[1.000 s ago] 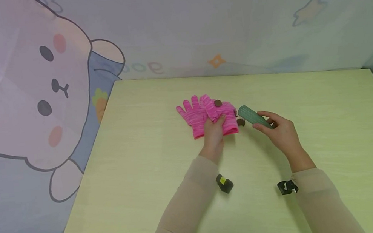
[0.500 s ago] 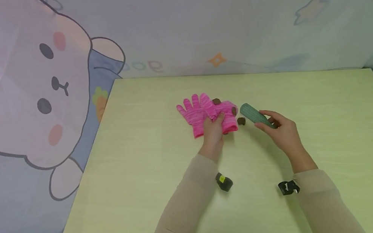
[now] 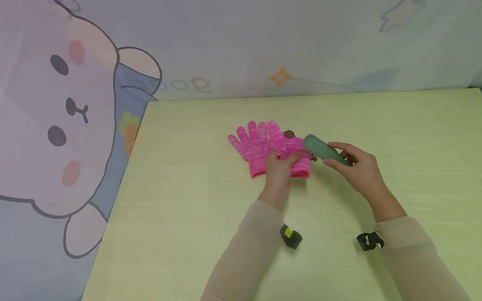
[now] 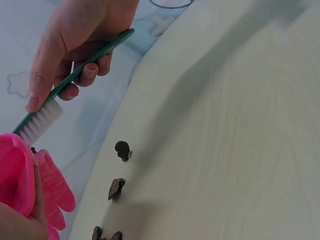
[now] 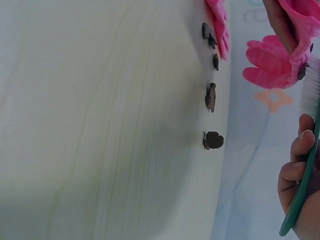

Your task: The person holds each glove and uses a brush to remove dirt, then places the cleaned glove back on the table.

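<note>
My left hand (image 3: 277, 168) grips a pink knit glove (image 3: 283, 142) by its cuff, thumb on top, held above the table. A dark brown piece (image 3: 289, 134) shows on that glove. A second pink glove (image 3: 251, 150) lies flat on the table beside it, fingers spread. In my right hand (image 3: 360, 165) is a green brush (image 3: 321, 148), gripped along its handle. Its white bristles (image 4: 40, 122) face downward and lie at the held glove's edge. By the bristles, a small dark piece (image 5: 302, 71) sits on the glove in the right wrist view.
Several brown pieces lie in a row on the pale wood table (image 3: 177, 216); one curled piece (image 4: 122, 150) and a flat one (image 4: 116, 188) are nearest the brush. A patterned cloth (image 3: 233, 33) hangs behind the table. Each wrist carries a small black device (image 3: 291, 237).
The held glove has shifted slightly right and turned, parting from the flat one. My right hand has brought the brush slightly left, so its head now meets the glove's edge.
</note>
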Available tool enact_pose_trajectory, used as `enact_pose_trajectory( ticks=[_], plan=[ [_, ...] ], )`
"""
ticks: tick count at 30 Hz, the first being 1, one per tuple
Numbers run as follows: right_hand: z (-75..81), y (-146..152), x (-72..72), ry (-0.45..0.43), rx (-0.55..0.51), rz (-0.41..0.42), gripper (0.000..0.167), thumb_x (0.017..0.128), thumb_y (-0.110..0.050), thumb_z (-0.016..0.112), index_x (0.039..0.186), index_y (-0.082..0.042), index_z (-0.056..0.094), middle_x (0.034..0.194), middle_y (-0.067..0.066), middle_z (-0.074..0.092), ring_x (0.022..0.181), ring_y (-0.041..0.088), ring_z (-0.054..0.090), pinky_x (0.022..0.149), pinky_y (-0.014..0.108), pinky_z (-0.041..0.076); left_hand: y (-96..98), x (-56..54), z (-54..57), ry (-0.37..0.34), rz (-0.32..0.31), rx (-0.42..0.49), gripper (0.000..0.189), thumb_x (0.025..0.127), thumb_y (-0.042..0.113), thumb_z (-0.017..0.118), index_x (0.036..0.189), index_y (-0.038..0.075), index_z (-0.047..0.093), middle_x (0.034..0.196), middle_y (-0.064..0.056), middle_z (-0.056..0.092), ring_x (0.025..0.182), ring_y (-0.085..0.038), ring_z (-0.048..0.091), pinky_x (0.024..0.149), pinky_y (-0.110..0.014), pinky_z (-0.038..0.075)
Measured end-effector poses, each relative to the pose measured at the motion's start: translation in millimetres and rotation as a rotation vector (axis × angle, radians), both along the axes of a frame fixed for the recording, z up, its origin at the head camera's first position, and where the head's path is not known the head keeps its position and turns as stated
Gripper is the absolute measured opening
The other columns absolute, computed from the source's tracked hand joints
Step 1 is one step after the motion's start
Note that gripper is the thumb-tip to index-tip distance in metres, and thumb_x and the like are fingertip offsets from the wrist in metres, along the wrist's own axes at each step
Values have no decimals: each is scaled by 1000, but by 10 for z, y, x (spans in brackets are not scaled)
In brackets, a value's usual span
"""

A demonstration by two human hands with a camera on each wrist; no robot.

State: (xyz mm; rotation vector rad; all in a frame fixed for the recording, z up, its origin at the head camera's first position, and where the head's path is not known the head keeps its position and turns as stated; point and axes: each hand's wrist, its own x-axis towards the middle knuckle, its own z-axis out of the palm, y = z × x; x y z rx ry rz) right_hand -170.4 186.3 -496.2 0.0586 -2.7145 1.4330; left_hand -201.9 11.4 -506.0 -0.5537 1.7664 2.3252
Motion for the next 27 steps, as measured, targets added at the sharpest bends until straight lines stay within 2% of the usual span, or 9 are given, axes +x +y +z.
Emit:
enact_pose_trajectory(
  ticks=[3,7,11,14,17,19,24,27],
  plan=[
    [4,1,0,0,2,2,47,83,-35,68,124,-16,59,87,9,54,71,19,43,52,20,36,2,-9,-4,14,13,15,27,80,3,70,103,3,56,92,-2,60,80,-11,55,82,-26,49],
    [-5,0,-5,7,3,0,46,82,-35,69,124,-16,60,86,8,54,71,19,43,52,20,36,7,-25,0,16,38,41,31,80,0,68,109,2,55,97,-3,60,86,-12,57,85,-26,48],
    [-13,-1,-5,13,5,-2,46,82,-34,69,123,-15,60,86,8,55,71,19,43,52,20,36,10,-32,18,-4,63,79,30,80,-3,67,108,1,56,95,-4,62,82,-12,59,81,-25,50],
    [-23,2,-3,21,8,-2,45,83,-33,69,123,-15,60,86,8,55,71,19,43,52,20,36,5,-40,28,-44,84,104,41,80,-1,68,118,-2,52,105,-8,61,83,-13,60,81,-26,50],
    [-38,14,3,38,12,-11,45,82,-32,70,122,-15,61,84,8,55,69,18,43,52,20,35,-6,-55,22,-70,114,144,64,80,-1,68,136,-4,36,124,-12,53,94,-14,57,88,-27,48],
    [-45,26,8,45,16,-20,45,82,-32,70,122,-14,61,84,7,55,69,18,43,51,21,34,-14,-62,10,-63,128,176,67,80,-2,67,137,-4,33,126,-11,50,96,-14,55,89,-27,47],
    [-63,45,6,44,20,-30,45,81,-32,70,122,-15,61,83,6,55,68,18,43,51,22,34,-22,-62,5,-34,129,200,46,81,-3,66,122,-1,47,106,-8,60,85,-13,57,83,-27,49],
    [-69,49,2,35,22,-32,46,81,-34,70,122,-15,61,84,7,55,69,18,43,51,22,34,-22,-54,14,-30,132,187,42,81,-3,66,119,0,49,100,-5,60,82,-12,58,82,-26,50]
  ],
)
